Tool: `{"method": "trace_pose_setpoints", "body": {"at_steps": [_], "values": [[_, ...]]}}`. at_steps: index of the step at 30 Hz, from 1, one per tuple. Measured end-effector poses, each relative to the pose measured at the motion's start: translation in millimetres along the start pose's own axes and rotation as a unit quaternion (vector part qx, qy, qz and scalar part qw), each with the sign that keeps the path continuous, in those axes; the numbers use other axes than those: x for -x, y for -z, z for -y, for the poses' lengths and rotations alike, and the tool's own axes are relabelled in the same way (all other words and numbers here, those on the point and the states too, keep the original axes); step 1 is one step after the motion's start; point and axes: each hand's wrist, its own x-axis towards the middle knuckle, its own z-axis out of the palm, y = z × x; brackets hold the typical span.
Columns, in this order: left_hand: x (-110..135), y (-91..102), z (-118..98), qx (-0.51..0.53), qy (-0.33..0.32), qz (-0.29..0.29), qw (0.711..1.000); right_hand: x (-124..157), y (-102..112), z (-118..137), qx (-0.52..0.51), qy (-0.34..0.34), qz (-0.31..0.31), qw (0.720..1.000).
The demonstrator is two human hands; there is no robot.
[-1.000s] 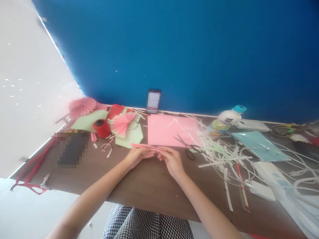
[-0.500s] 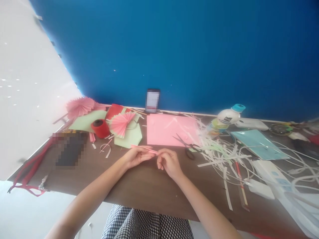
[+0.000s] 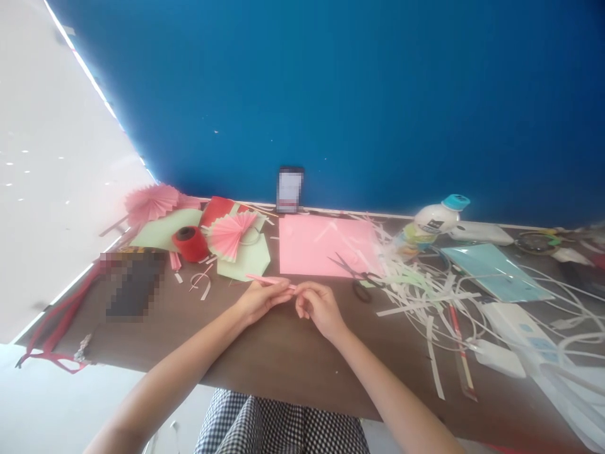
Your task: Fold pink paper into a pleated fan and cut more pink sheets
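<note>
Both hands meet over the near middle of the table, pinching one narrow strip of folded pink paper (image 3: 258, 278). My left hand (image 3: 265, 299) grips its middle, with the strip's left end sticking out past the hand. At the strip's right end, my right hand (image 3: 319, 305) is closed with thumb and forefinger on it, the other fingers curled. Just beyond the hands lies a flat pink sheet (image 3: 307, 246). Black scissors (image 3: 360, 288) rest at that sheet's right front corner. A pink pleated paper fan (image 3: 232, 233) sits on green paper (image 3: 246, 260) to the left.
A phone (image 3: 289, 190) leans against the blue wall. On the left are a red thread spool (image 3: 190, 243) and a dark blurred-out item (image 3: 135, 287). To the right stand a white bottle (image 3: 432, 221), heaped paper strips (image 3: 420, 287), a light blue packet (image 3: 496, 272) and a power strip (image 3: 524, 334) with cables.
My left fingers have closed further over the pink paper strip, sliding slightly toward the right hand. The right hand has barely shifted; the things on the table lie as before.
</note>
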Motion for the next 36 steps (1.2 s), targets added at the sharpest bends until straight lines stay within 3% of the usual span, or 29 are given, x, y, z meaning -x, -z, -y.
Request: {"method": "trace_pose_setpoints", "body": {"at_steps": [13,16,22,30,36], "values": [[-1,-0.3,3,-0.032,-0.032,-0.011,0.999,2,-3,2,-0.028,-0.015,0.03,0.999],[1,-1.9,2,-0.06,-0.067,-0.017,0.996,5,-3,3,-0.025,-0.003,0.04,0.999],[4,-5.6,0,-0.127,-0.139,-0.059,0.98,3,-2,8,0.093,-0.019,-0.044,0.994],[1,-3.9,-2,-0.133,-0.14,-0.067,0.979,-2,1,7,0.062,-0.073,-0.01,0.995],[-3,0.3,0,-0.156,-0.186,-0.078,0.967,0,-10,5,0.03,-0.11,0.046,0.992]]}}
